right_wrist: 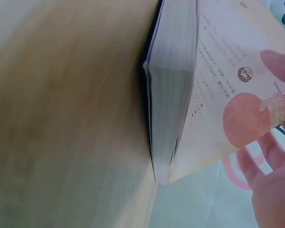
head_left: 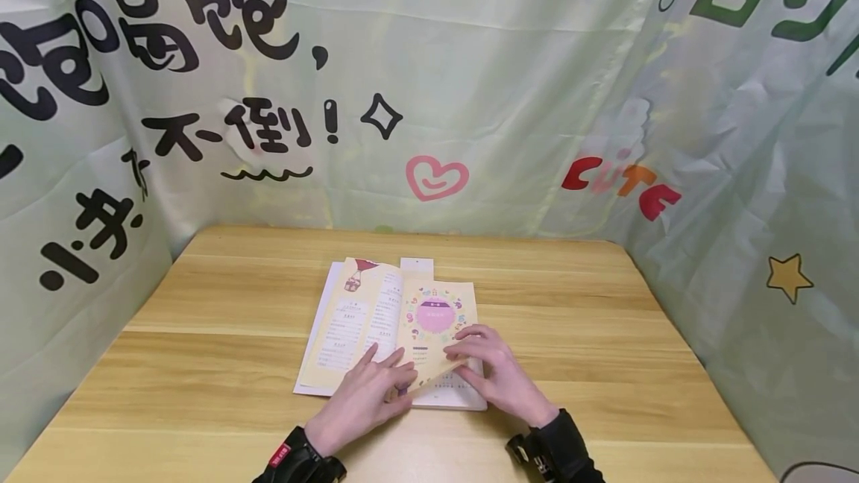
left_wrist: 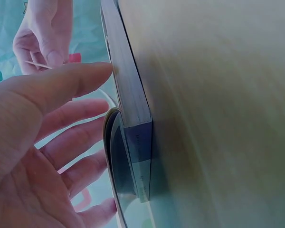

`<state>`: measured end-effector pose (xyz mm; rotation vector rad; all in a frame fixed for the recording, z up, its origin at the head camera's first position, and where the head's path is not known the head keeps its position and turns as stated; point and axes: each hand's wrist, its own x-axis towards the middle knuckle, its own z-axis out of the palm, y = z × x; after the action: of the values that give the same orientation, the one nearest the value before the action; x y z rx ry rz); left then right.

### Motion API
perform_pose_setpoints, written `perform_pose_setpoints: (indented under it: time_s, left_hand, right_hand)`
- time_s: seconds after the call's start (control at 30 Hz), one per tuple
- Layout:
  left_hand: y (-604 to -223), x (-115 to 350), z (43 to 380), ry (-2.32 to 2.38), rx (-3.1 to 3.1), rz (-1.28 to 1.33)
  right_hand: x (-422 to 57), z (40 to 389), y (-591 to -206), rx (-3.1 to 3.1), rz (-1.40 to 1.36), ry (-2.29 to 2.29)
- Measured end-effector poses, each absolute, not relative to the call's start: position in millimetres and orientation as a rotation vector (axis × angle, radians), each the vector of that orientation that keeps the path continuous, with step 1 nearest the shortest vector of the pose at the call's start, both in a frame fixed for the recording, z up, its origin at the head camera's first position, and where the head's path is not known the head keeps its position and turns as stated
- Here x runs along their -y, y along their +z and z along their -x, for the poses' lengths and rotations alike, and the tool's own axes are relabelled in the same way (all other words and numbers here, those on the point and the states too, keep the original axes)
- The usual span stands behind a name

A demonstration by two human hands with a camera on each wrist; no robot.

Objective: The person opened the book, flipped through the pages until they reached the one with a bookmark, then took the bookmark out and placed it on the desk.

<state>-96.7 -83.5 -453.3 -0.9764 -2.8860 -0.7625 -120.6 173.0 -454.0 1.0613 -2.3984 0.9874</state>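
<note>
Nearest, at the camera's side of the table (head_left: 590, 319), are two black cuffs, the left one (head_left: 295, 461) with a red label and the right one (head_left: 567, 446) plain by comparison. The left hand (head_left: 365, 393) is relaxed, fingers spread and resting at the lower middle of the open book (head_left: 345, 326), its thumb by the book's bottom edge. The right hand (head_left: 496, 367) pinches the lower right part of a page (head_left: 436, 315) between thumb and fingers; that corner is lifted, showing print on the sheet beneath. The page bears a pink disc ringed with small drawings. The book lies flat about midway between the table's left and right edges, its top near the far edge. A white tab (head_left: 417, 267) sticks out above it. Past the table's far edge hangs a pale curtain (head_left: 510, 95) with dark lettering (head_left: 271, 125), a pink heart (head_left: 437, 178) and, rightward, a yellow star (head_left: 790, 278).
</note>
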Motion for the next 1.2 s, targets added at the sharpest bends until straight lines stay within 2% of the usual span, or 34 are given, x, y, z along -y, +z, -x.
perform_pose_setpoints:
  time_s: [0.5, 0.77, 1.2]
  left_hand:
    - [-451, 82, 93, -0.714, 2.853, 0.931]
    - [-453, 80, 92, -0.7, 2.815, 0.905]
    - [-453, 79, 91, -0.721, 2.809, 0.845]
  right_hand:
    - [-169, 125, -457, 2.169, -0.973, 1.038]
    - [-163, 124, -457, 2.147, -0.964, 1.215]
    - [-157, 122, -455, 2.182, -0.958, 1.254]
